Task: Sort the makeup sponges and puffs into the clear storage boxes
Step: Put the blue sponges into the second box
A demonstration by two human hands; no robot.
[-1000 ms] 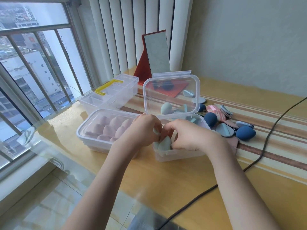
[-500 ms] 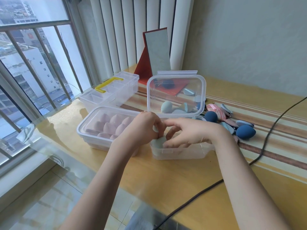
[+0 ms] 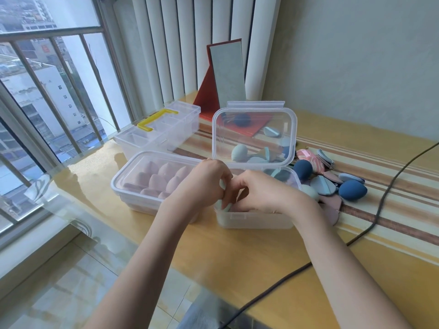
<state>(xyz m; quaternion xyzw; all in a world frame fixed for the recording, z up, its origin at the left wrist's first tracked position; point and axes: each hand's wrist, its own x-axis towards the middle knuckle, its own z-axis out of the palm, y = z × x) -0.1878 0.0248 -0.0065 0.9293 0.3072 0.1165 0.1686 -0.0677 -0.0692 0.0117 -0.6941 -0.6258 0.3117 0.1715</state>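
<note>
Partly hidden behind both hands, the open clear box (image 3: 257, 219) sits at the centre of the table (image 3: 237, 257); its contents near the front wall cannot be made out, and its raised lid (image 3: 254, 136) blurs the loose sponges seen through it. At 9 o'clock from this box, touching it, lies the closed box of pink sponges (image 3: 154, 179); its right end is covered by the left wrist. At 11 o'clock stands the handled organiser (image 3: 159, 134). At 3 o'clock, the pile of loose blue and pink sponges and puffs (image 3: 332, 179) lies on the table, its near edge cut off by the right forearm.

The left hand (image 3: 202, 184) is curled, fingers pinching a pale mint sponge (image 3: 225, 206) at the box's front-left corner. The right hand (image 3: 259, 191) reaches into the box with curled fingers, fingertips touching the same sponge; whether it grips cannot be determined.
</note>
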